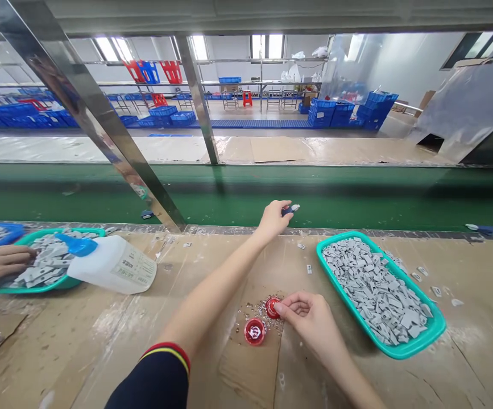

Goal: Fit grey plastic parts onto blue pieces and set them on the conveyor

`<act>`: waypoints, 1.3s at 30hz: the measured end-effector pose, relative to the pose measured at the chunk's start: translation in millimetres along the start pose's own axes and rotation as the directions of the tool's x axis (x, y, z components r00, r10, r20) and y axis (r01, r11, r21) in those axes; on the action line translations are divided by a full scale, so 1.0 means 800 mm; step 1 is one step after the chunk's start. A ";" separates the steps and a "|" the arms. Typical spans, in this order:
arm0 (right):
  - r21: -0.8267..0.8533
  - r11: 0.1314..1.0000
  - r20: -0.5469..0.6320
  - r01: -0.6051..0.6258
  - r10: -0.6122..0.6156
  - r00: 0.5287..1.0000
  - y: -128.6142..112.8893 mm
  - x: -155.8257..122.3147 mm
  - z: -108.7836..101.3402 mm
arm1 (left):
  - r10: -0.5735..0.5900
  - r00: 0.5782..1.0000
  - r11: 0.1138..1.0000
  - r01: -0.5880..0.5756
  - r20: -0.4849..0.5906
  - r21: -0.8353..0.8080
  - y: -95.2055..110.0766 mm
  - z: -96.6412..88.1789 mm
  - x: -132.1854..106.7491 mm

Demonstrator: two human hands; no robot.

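My left hand [275, 220] reaches out over the green conveyor belt [237, 190], its fingers closed round a small dark blue piece with a whitish end [291, 209]. Near me, my right hand [308, 315] pinches the edge of a small red round lid [273, 307] just above the worktable. Beside it on a cardboard sheet [250, 369] stands a small red round dish [255, 331] with a shiny inside. Clear droplets or tiny bits lie scattered around both. To the right sits a turquoise basket [431, 335] heaped with small grey plastic parts [374, 289].
A co-worker's hand [3, 264] reaches into another turquoise basket [95, 232] of grey parts at left. A white bottle with blue spout [120, 264] stands beside it. Metal posts [144, 182] rise near the belt. Similar blue pieces [483, 229] lie on the belt.
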State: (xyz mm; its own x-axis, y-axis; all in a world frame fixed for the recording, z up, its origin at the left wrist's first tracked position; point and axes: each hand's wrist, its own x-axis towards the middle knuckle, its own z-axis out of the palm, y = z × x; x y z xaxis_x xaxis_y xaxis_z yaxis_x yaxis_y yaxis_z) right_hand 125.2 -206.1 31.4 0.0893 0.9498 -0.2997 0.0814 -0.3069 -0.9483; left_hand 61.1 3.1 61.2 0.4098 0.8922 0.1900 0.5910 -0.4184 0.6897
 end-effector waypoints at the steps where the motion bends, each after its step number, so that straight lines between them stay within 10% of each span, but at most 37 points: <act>1: -0.012 1.000 0.000 0.007 -0.007 1.000 -0.002 -0.001 0.000 | 0.006 1.000 0.998 -0.005 0.011 -0.063 0.006 -0.014 -0.018; 9: 0.006 1.000 0.016 0.001 -0.001 1.000 -0.001 -0.008 -0.003 | -0.292 0.956 0.625 0.221 0.039 -0.749 0.033 -0.117 -0.207; 16: 0.277 0.957 0.141 -0.093 0.055 0.989 -0.010 -0.022 -0.020 | -0.674 0.734 0.394 0.263 -0.083 -0.881 0.033 -0.090 -0.322; 24: 0.423 0.890 0.247 -0.168 0.065 0.967 -0.027 -0.054 -0.026 | -0.687 0.720 0.325 0.181 -0.100 -0.928 0.070 -0.025 -0.340; 39: 0.263 0.965 0.301 -0.018 -0.064 0.951 -0.027 -0.071 -0.016 | -0.637 0.760 0.372 0.156 -0.130 -0.915 0.088 -0.015 -0.339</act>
State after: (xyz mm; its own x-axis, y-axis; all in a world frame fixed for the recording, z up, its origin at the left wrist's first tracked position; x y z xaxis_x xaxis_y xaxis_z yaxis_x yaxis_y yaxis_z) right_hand 131.2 -254.2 70.5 -0.2190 0.9416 -0.2558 -0.1836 -0.2972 -0.9370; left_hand -16.9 -266.5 67.1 -0.1556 0.9664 -0.2047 -0.3516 0.1395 0.9257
